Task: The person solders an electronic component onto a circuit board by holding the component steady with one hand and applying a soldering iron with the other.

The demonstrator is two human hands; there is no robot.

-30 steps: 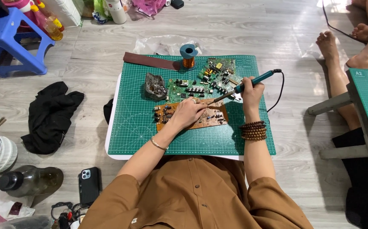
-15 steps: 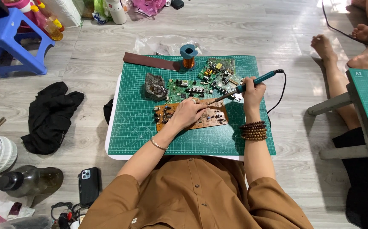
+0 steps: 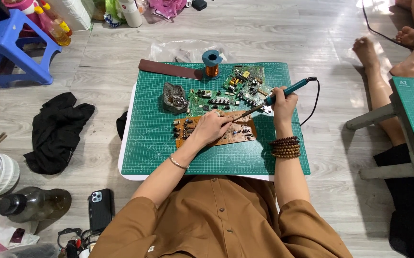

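Nothing has shifted: my right hand [image 3: 283, 101] is clamping the soldering iron [image 3: 277, 96]; my left hand [image 3: 212, 128] is pressing flat, fingers apart, on the brown circuit board [image 3: 243, 136].

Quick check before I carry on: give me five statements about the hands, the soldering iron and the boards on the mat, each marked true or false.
1. The right hand holds the teal-handled soldering iron. True.
2. The left hand rests on the green circuit board. False: it rests on the brown circuit board; the green circuit board lies just beyond it.
3. The spool of copper wire stands at the far edge of the green cutting mat. True.
4. The iron's tip points away from the left hand. False: it angles down toward the left hand's fingers.
5. The phone lies on the mat. False: it lies on the floor, left of the person.
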